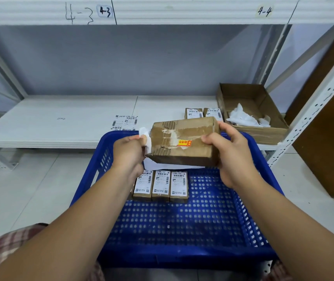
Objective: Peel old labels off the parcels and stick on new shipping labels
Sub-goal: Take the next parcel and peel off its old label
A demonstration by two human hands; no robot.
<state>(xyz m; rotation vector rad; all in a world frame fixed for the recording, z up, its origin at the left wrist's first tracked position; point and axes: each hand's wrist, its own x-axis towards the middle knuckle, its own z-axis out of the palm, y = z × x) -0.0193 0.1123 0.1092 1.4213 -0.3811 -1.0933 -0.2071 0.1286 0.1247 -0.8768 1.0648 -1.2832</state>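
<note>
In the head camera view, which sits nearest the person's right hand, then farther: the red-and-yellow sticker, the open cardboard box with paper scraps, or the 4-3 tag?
From the right hand:
1. Red-and-yellow sticker: on the parcel it holds, beside its thumb.
2. Open cardboard box: on the shelf, behind and right.
3. 4-3 tag: on the upper beam, high and left.

We've one view, a head cam: looks fwd & down from close above the blue perforated plastic basket (182, 258), facing the white metal-framed shelf (60, 122); left hand (129, 155), right hand (229, 157) mid-frame.
</note>
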